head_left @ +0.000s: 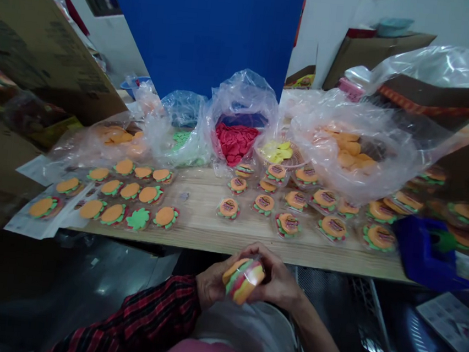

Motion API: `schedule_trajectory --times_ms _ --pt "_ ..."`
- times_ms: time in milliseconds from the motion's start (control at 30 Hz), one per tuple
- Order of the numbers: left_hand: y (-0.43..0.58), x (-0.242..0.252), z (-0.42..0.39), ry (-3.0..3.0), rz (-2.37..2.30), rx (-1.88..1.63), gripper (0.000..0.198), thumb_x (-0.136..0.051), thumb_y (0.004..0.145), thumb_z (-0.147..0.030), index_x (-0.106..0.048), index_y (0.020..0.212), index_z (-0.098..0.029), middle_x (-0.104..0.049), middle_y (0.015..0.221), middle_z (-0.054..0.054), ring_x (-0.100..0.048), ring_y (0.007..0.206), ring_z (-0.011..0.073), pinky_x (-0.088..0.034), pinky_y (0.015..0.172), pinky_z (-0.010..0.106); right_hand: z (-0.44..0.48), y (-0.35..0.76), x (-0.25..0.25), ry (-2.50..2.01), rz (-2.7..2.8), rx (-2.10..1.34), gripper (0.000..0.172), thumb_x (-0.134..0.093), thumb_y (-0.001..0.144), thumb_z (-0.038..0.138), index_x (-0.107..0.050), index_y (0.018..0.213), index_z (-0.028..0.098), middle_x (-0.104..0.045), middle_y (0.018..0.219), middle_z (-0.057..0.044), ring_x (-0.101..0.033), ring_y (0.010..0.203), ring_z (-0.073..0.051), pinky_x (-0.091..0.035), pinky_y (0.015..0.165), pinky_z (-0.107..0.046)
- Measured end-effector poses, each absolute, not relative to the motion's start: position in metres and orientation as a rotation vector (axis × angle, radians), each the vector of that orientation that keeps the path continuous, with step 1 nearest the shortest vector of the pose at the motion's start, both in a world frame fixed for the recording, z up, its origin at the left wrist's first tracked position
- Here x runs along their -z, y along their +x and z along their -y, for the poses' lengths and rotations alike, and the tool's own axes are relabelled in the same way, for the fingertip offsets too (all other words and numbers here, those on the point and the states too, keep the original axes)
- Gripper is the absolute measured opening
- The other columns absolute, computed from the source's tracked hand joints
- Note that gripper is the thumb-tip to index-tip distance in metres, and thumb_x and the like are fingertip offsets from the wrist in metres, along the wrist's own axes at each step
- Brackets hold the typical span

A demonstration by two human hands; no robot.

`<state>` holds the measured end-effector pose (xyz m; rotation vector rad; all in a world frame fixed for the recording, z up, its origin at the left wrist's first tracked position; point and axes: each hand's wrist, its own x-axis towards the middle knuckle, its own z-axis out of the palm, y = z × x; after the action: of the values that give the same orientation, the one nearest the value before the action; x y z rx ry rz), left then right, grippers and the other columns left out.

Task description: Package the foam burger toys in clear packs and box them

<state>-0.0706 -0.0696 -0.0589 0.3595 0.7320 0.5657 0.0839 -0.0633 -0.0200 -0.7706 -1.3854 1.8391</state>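
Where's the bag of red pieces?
In the head view, the bag of red pieces is at the back of the table, between green pieces on the left and yellow pieces on the right.

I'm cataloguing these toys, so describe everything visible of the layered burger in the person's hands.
The round, layered toy burger in clear, plastic-looking packaging has orange outer buns, with green and reddish-pink layers between. It is tilted, its layered side towards the camera, glare on the plastic. The left hand and right hand hold it from either side, before the pale wooden table. Whether it's sealed is unclear.
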Motion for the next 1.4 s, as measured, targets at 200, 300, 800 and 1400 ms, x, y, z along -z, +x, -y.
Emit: schedule_trajectory --times_ms 200,300,800,1400 --pt "-0.097 0.046 0.076 0.573 -0.825 -0.545 0.049 -0.050 0.077 -0.058 -0.056 0.100 -0.015 -0.059 0.090 0.006 -0.056 0.075 0.0158 -0.042 0.066 0.029 0.085 0.089 0.028 -1.247 1.660 -1.500 0.034 -0.072 0.063 0.024 -0.052 0.090 0.020 -0.059 0.083 0.001 -0.054 0.076 -0.016 -0.043 0.067 -0.026" --pt "-0.107 0.039 0.081 1.048 -0.966 -0.523 0.036 -0.053 0.080 -0.048 -0.052 0.095 -0.016 -0.055 0.080 0.000 -0.048 0.070 0.0112 -0.037 0.063 0.023 0.100 0.092 0.038 -1.312 1.867 -1.430 0.032 -0.069 0.069 0.027 -0.049 0.093 0.020 -0.056 0.082 0.002 -0.052 0.071 -0.014 -0.040 0.064 -0.025" --pt "-0.113 0.021 0.086 1.835 -0.853 -0.179 0.012 -0.046 0.083 -0.022 -0.054 0.077 -0.015 -0.049 0.063 -0.004 -0.039 0.057 0.0075 -0.029 0.053 0.019 0.105 0.082 0.027 -1.136 2.373 -1.257 0.008 -0.044 0.084 0.018 -0.047 0.076 0.021 -0.056 0.066 0.000 -0.049 0.052 -0.012 -0.027 0.049 -0.025" --pt "-0.097 0.046 0.087 1.134 -0.840 -0.481 0.041 -0.069 0.068 -0.034 -0.046 0.097 -0.017 -0.055 0.089 0.002 -0.052 0.075 0.0124 -0.040 0.064 0.024 0.133 0.093 0.061 -1.259 1.188 -1.731 0.033 -0.061 0.077 0.041 -0.052 0.101 0.020 -0.063 0.099 -0.007 -0.060 0.093 -0.022 -0.049 0.078 -0.034"
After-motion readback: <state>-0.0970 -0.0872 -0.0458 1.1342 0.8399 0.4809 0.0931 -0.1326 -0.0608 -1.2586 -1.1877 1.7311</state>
